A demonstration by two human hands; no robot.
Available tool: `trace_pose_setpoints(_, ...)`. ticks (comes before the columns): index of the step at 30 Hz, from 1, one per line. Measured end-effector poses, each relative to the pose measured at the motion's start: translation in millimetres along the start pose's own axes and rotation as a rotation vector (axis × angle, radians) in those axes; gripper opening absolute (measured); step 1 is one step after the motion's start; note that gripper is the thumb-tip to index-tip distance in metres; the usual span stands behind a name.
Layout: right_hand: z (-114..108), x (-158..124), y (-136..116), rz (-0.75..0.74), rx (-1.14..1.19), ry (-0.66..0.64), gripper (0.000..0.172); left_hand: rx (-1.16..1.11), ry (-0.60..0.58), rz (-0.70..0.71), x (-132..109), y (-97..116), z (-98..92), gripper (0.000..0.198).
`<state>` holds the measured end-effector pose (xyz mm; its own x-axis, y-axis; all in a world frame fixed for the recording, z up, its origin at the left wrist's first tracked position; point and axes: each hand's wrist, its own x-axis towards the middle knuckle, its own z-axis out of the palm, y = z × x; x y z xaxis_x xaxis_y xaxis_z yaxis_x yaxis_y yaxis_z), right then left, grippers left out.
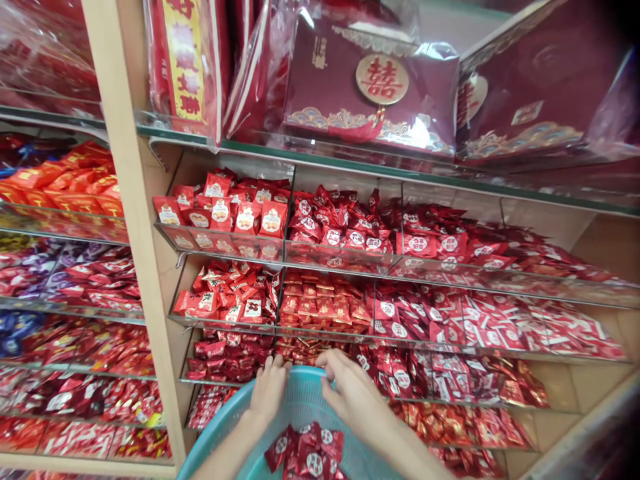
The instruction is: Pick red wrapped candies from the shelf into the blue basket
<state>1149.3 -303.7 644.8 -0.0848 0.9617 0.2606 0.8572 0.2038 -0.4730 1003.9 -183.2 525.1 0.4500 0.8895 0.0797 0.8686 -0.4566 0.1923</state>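
A turquoise plastic basket (215,433) with a perforated wall is below me, its far rim close to the candy shelves. Inside it lies a small pile of dark red wrapped candies (314,461) with round white labels. My left hand (271,388) is at the far left part of the rim, fingers curled with their tips hidden; what they hold, if anything, does not show. My right hand (347,385) is over the far right part of the rim, its bent fingers and thumb apart. Just beyond both hands are small red-and-gold candies (305,350) on a lower shelf.
Tiered shelves with clear dividers hold red wrapped candies (325,308). A glass shelf (340,157) above carries plastic-wrapped maroon gift bags (325,80). A wooden upright (135,220) separates another candy rack (100,280) on the left.
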Motion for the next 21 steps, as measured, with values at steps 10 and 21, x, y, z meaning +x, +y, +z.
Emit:
trace_pose_setpoints(10,-171.7,83.6,-49.8,0.136,-0.398,0.632,0.028,-0.032,-0.027,-0.045,-2.4,0.4,1.1,0.042)
trace_pose_setpoints(21,-176.2,132.4,-51.7,0.348,-0.504,0.399,0.050,-0.031,-0.018,-0.036,-1.4,0.7,-0.3,0.043)
